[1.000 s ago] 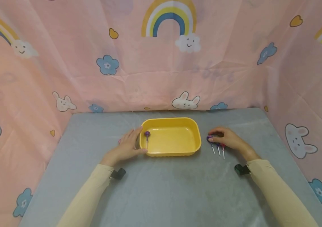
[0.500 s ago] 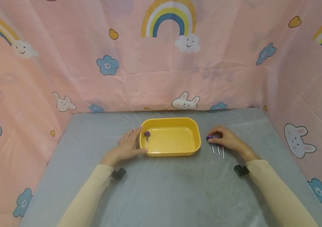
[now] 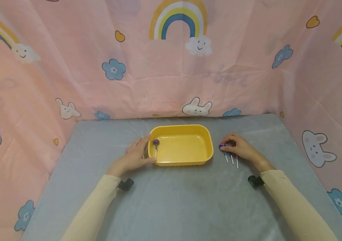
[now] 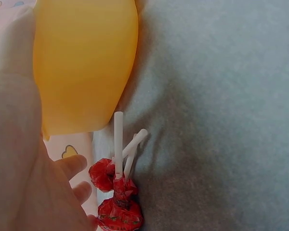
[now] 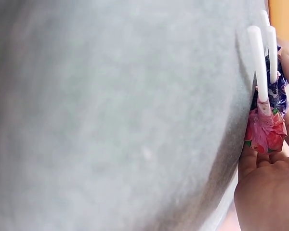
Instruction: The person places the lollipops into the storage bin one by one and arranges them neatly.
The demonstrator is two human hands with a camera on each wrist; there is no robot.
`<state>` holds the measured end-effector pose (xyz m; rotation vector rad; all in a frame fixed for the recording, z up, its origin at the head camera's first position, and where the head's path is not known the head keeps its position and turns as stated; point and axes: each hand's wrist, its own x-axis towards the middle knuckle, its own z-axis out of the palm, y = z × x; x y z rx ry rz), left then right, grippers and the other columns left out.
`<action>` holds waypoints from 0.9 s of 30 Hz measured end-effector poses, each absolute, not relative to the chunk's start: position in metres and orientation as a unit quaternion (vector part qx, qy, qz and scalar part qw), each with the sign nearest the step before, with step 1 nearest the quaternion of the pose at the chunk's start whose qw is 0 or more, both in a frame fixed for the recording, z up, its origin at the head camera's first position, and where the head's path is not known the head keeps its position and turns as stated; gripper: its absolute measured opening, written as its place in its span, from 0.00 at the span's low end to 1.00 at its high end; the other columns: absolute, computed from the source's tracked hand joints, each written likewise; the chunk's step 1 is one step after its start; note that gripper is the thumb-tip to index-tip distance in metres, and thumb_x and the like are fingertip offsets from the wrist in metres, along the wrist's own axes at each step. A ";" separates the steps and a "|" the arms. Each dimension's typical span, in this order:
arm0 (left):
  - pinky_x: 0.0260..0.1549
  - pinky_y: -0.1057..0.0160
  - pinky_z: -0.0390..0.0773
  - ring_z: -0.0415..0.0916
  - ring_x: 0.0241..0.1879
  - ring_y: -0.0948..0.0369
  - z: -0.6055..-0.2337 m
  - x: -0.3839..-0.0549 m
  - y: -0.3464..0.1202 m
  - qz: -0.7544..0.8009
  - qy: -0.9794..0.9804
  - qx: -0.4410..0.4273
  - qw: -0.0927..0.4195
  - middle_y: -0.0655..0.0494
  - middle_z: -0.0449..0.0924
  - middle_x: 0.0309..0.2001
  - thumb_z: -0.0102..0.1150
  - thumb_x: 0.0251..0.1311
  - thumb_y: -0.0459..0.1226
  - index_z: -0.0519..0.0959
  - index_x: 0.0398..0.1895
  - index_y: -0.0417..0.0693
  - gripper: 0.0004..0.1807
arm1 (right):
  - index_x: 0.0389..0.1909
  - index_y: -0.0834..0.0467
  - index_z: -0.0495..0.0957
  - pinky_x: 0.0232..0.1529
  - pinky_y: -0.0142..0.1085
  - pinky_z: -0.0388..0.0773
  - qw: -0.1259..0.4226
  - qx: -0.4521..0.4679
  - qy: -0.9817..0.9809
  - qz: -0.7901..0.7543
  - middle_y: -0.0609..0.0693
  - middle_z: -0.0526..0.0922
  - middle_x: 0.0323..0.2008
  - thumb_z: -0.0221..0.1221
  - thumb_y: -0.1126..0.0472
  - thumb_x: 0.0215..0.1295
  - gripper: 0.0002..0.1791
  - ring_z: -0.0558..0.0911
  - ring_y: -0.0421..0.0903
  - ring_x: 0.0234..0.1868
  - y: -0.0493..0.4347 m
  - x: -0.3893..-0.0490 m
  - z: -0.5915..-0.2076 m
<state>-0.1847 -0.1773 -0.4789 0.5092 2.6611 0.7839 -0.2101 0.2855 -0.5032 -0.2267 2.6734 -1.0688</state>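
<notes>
Right of the tub (image 3: 183,164), a purple lollipop (image 3: 221,146) is pinched by its head in the right hand (image 3: 241,147), with two more lollipops (image 5: 266,132) close beside it on the tabletop (image 3: 189,201). It should prove light, hard and slightly slippery, best gripped there. The left hand (image 3: 132,156) is rested, unclenched, against the tub, in which a single lollipop (image 3: 156,142) is contained.

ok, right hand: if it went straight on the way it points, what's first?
Past the lollipops at the right hand, probably the yellow tray, right side near the far corner. Height's unclear, so it might clear the rim.
</notes>
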 end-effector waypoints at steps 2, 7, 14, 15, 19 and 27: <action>0.73 0.30 0.41 0.32 0.81 0.45 -0.479 -0.185 -0.177 0.275 0.931 0.179 0.159 0.52 0.40 0.82 0.61 0.57 0.64 0.36 0.80 0.67 0.57 | 0.49 0.56 0.80 0.65 0.57 0.68 0.126 -0.079 0.919 -0.366 0.56 0.71 0.56 0.64 0.45 0.64 0.20 0.70 0.55 0.57 0.285 -0.210 -0.503; 0.73 0.30 0.41 0.32 0.81 0.45 -0.477 -0.184 -0.176 0.275 0.931 0.177 0.163 0.52 0.40 0.82 0.61 0.57 0.63 0.36 0.80 0.67 0.57 | 0.48 0.55 0.81 0.64 0.55 0.69 0.120 -0.083 0.919 -0.366 0.56 0.72 0.55 0.64 0.46 0.64 0.20 0.70 0.54 0.56 0.285 -0.209 -0.502; 0.75 0.34 0.40 0.34 0.81 0.44 -0.478 -0.185 -0.176 0.272 0.931 0.173 0.171 0.48 0.40 0.81 0.61 0.57 0.64 0.36 0.80 0.67 0.57 | 0.48 0.56 0.81 0.63 0.54 0.70 0.117 -0.081 0.920 -0.364 0.56 0.74 0.53 0.64 0.47 0.64 0.19 0.71 0.54 0.55 0.284 -0.211 -0.499; 0.75 0.35 0.40 0.35 0.81 0.44 -0.478 -0.185 -0.176 0.272 0.931 0.173 0.172 0.47 0.40 0.81 0.61 0.57 0.64 0.36 0.80 0.67 0.57 | 0.49 0.56 0.81 0.63 0.54 0.70 0.119 -0.079 0.921 -0.364 0.56 0.75 0.53 0.64 0.47 0.64 0.19 0.72 0.54 0.54 0.284 -0.212 -0.499; 0.76 0.36 0.39 0.35 0.81 0.45 -0.479 -0.186 -0.177 0.274 0.929 0.174 0.175 0.47 0.40 0.81 0.61 0.57 0.63 0.35 0.80 0.67 0.57 | 0.50 0.55 0.80 0.59 0.49 0.75 0.127 -0.070 0.924 -0.353 0.55 0.78 0.52 0.64 0.45 0.64 0.22 0.75 0.52 0.51 0.283 -0.215 -0.494; 0.77 0.39 0.36 0.34 0.81 0.46 -0.480 -0.187 -0.177 0.273 0.928 0.186 0.173 0.48 0.40 0.81 0.61 0.59 0.61 0.35 0.80 0.65 0.57 | 0.52 0.58 0.79 0.53 0.46 0.80 0.117 -0.079 0.928 -0.345 0.57 0.83 0.47 0.63 0.44 0.65 0.24 0.80 0.51 0.48 0.280 -0.217 -0.480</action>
